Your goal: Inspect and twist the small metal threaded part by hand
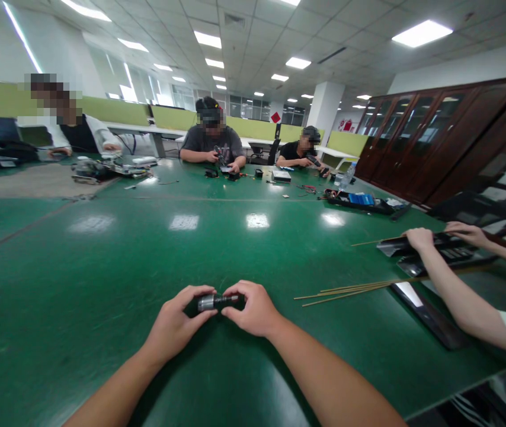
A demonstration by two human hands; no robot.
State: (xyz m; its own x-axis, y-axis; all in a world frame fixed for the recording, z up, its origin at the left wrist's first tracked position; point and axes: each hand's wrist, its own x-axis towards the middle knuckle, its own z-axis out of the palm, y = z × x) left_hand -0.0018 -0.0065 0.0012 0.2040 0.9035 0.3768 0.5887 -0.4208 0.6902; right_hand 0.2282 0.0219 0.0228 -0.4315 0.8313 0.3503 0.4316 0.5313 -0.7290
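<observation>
Small cylinder: the small cylinder [207, 302], silver at one end and dark at the other, lies sideways between the two hands, low over the near part of the green tabletop [168, 249]; whether it touches the surface, I cannot tell.
Left hand: the left hand [181, 320] pinches the silver end between thumb and fingers, probably because this thicker part gives the firmer grip.
Right hand: the right hand [253, 308] has its thumb and fingers closed around the dark, narrower end; the two-sided hold seems chosen to keep the piece level and steady.
Thin rods: several thin rods [346, 292] lie to the right, nearly parallel, apart from both hands, perhaps grouped for easy picking.
Neighbour: at the right, a co-worker's hand [419, 238] rests on a dark trough-shaped piece [391, 247], seemingly to steady it.
</observation>
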